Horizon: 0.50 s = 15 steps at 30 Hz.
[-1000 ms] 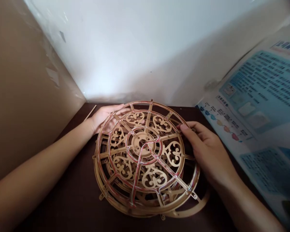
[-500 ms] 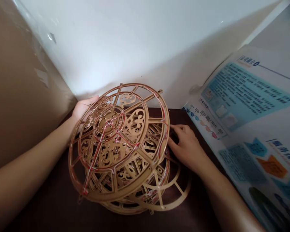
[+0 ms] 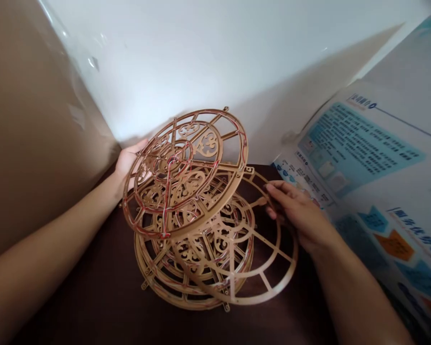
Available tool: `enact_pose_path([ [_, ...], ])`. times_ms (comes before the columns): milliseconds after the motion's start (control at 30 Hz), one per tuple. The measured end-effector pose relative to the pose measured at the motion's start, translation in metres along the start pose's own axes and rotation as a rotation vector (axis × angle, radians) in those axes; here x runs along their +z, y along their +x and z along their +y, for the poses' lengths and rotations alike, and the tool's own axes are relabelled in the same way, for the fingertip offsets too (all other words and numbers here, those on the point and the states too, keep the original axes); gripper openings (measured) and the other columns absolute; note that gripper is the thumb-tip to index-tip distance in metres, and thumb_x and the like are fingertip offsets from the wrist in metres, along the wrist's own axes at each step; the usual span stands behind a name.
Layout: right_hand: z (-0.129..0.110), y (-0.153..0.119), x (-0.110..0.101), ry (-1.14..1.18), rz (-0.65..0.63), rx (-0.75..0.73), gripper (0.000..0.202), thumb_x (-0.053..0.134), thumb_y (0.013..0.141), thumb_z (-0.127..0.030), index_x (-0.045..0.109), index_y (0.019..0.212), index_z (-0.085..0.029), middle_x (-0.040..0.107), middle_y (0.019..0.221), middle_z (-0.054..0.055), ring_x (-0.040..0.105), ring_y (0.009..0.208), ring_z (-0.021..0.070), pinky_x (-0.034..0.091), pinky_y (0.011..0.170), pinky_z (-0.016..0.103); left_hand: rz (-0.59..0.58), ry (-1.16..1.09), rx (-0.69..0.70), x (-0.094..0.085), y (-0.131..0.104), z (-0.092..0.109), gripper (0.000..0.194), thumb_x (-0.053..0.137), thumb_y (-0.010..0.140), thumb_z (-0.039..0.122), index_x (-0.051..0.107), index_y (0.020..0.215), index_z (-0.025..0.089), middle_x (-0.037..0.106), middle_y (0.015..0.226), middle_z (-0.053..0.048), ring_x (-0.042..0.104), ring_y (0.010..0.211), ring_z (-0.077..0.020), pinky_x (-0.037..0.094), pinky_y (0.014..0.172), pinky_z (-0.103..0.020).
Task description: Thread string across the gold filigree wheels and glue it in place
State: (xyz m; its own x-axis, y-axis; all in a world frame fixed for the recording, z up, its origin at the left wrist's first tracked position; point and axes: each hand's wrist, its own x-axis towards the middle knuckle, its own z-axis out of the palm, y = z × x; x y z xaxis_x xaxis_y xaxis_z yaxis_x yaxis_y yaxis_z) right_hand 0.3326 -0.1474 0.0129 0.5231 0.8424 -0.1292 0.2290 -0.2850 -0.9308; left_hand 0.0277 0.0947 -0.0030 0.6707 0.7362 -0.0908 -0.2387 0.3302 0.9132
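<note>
My left hand point(image 3: 128, 163) grips the far left rim of a round gold openwork frame point(image 3: 207, 144), fingers partly hidden behind it. Red and white wires run along its spokes and rings, and it is held tilted up. Beneath it lies a stack of similar wired round frames point(image 3: 187, 299) with scroll patterns. On the right, my right hand point(image 3: 298, 211) is closed on the edge of a plainer gold round frame point(image 3: 255, 299), thumb and fingers pinching its rim. That plainer frame overlaps the stack's right side and passes partly under the tilted one.
The dark brown tabletop point(image 3: 104, 292) carries the stack. A white wall point(image 3: 201, 57) rises behind, and a brown panel point(image 3: 32, 120) stands at the left. A printed poster board point(image 3: 373, 143) with blue panels and arrows leans along the right.
My left hand has lifted the wired frame and swung it up and away from me. My right hand has moved outward, and the plainer frame in it shows more at the right.
</note>
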Motion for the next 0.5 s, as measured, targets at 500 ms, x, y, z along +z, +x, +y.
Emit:
enact_pose_path([
  [500,-0.016,-0.046,-0.018,0.299,-0.65,0.032,0.046,0.076,0.092,-0.068,0.064,0.094,-0.024,0.047,0.04,-0.009,0.032,0.03,0.0042,0.019,0.037,0.014,0.027,-0.195,-0.028,-0.003,0.016,-0.004,0.041,0.034,0.113,0.031,0.066,0.127,0.009,0.083,0.097,-0.009,0.08,0.086,-0.0212,0.062,0.099,-0.041],
])
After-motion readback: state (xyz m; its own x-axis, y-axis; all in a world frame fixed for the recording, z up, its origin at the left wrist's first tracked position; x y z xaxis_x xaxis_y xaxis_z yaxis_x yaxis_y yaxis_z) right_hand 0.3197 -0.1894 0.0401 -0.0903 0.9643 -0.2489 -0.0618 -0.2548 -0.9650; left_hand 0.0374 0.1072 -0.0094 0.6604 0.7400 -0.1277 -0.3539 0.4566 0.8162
